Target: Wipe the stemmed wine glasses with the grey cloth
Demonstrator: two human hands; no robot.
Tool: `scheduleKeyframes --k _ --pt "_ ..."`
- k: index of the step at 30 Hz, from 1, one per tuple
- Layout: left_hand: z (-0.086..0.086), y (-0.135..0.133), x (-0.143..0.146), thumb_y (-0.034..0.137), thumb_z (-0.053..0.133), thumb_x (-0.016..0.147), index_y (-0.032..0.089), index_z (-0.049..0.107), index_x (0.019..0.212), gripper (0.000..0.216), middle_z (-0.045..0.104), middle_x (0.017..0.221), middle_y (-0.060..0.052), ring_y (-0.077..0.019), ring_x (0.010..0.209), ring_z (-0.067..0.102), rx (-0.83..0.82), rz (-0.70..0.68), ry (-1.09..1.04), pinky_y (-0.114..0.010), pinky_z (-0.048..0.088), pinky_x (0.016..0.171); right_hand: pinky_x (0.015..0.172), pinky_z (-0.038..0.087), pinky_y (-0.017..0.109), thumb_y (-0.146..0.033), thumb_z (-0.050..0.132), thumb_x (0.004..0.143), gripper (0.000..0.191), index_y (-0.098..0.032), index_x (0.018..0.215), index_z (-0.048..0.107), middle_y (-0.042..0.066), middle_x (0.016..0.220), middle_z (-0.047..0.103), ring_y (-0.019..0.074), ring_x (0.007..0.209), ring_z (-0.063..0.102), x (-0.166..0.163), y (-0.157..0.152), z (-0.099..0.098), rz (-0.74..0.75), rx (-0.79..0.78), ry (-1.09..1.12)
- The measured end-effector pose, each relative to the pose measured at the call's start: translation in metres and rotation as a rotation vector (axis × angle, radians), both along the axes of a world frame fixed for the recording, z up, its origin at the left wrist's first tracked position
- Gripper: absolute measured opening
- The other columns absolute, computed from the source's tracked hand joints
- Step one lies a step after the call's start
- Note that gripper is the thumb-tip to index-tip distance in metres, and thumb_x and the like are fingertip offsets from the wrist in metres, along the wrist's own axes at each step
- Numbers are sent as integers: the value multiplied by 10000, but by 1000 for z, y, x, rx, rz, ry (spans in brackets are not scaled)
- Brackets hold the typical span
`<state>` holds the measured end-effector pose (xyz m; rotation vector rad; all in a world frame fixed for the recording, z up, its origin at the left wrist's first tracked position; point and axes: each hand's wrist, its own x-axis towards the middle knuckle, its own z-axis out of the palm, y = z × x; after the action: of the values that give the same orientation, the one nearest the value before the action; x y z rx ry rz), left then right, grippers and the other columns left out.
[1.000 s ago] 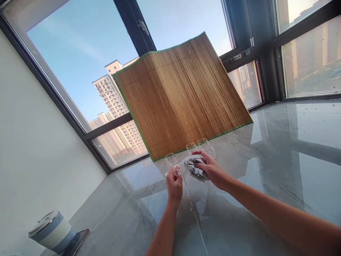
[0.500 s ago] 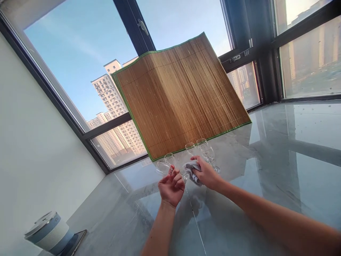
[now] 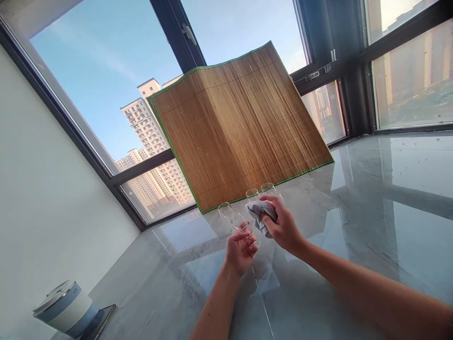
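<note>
My left hand [image 3: 241, 250] is closed around a clear stemmed glass [image 3: 239, 220], whose bowl shows above the fingers; its outline is faint. Bunched in my right hand [image 3: 284, 227] is a grey cloth [image 3: 260, 216], just right of the held glass and apart from it as far as I can see. Behind my left hand another clear glass [image 3: 223, 208] stands upright. Two further glasses, one with its rim [image 3: 252, 192] above the cloth and a larger one [image 3: 268, 187] to its right, are partly hidden by my right hand and the cloth.
A bamboo mat [image 3: 240, 127] with green edging leans upright against the window behind the glasses. The glossy grey marble-look surface [image 3: 148, 283] spreads beneath everything. At the lower left, a blue and white lidded cup [image 3: 67, 309] stands by a dark flat object [image 3: 101, 321].
My left hand has moved right with the glass, which has swung toward the cloth. My right hand has shifted slightly right and up with the cloth, covering more of the right-hand glass.
</note>
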<state>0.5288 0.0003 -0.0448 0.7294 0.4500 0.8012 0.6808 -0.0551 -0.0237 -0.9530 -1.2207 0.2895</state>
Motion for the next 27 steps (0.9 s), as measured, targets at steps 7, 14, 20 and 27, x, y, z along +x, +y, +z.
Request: scheduleKeyframes --k 7,14,20,27 --pt "-8 1 2 -9 523 454 172 551 835 423 516 739 18 -79 591 489 41 22 132 -171 297 465 623 408 249 -116 497 756 303 -225 1038 526 -10 798 594 125 634 494 -6 -7 -4 -3 43 -197" --pt "-3 16 -14 37 489 411 177 526 821 434 560 812 -6 -81 559 499 16 84 257 -144 160 388 623 402 240 -82 483 718 329 -210 1016 536 -13 789 599 118 636 504 -5 -6 -9 95 142 -279" --pt "-7 35 -26 43 478 450 168 528 854 425 512 747 14 -21 410 332 65 495 455 -154 119 357 649 407 251 -74 474 685 416 -216 1064 570 -12 765 649 145 671 565 -7 -8 -10 277 -65 -575" --pt "-13 46 -31 10 518 541 204 544 1039 535 584 1157 -62 -74 629 596 160 682 420 -147 339 403 744 425 285 -89 491 679 655 -201 1324 507 93 1078 700 223 926 638 -11 -2 -24 340 -288 -873"
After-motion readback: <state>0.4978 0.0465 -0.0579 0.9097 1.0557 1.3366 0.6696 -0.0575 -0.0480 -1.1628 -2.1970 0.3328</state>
